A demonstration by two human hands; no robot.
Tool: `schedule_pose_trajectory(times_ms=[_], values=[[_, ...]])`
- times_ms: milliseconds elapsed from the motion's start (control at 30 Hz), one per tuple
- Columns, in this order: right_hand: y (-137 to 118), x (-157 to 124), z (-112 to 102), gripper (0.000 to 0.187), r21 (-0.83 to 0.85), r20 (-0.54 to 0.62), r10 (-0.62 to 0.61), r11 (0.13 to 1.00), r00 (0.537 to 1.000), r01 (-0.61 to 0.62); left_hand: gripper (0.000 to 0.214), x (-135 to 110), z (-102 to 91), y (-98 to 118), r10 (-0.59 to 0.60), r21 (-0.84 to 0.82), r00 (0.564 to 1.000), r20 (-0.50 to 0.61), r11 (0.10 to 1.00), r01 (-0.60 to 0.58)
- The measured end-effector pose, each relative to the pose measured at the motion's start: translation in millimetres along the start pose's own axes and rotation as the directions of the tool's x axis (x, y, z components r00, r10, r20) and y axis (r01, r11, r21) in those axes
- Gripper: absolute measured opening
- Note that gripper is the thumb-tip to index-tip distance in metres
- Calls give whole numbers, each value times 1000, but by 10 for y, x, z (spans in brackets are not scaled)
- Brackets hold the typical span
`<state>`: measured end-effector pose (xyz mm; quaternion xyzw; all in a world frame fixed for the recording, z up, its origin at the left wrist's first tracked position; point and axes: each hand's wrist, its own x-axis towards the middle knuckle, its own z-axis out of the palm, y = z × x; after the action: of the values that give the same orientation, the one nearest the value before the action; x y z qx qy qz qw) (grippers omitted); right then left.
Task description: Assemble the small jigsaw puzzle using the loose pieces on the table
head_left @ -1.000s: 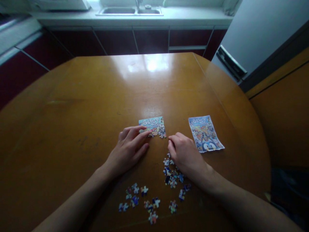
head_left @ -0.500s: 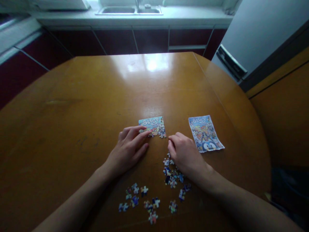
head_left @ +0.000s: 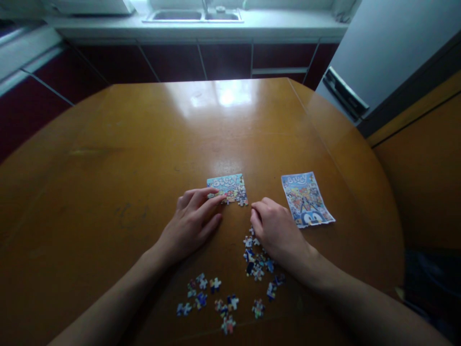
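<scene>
A partly joined jigsaw puzzle lies on the table, its lower edge jagged. My left hand rests at its left side, fingers spread, with the fingertips on the joined pieces. Just right of the puzzle is my right hand, its fingers curled together; whatever they may hold is hidden. Loose puzzle pieces lie in a heap below and partly behind this hand. Another scatter of puzzle pieces is nearer to me. To the right lies a creased picture sheet with a similar printed image.
The wooden table has a rounded outline. Beyond it stand dark red cabinets under a counter with a sink. A pale refrigerator is at the far right.
</scene>
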<state>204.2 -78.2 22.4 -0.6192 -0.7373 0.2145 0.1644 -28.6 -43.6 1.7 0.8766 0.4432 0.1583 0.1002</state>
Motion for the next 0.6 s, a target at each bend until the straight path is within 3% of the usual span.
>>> schedule_pose_trajectory(times_ms=[600], values=[[-1, 7, -7, 23, 6, 10, 4, 1000, 1000, -4, 41, 7, 0, 1, 4, 17, 1000, 0, 1000, -4]])
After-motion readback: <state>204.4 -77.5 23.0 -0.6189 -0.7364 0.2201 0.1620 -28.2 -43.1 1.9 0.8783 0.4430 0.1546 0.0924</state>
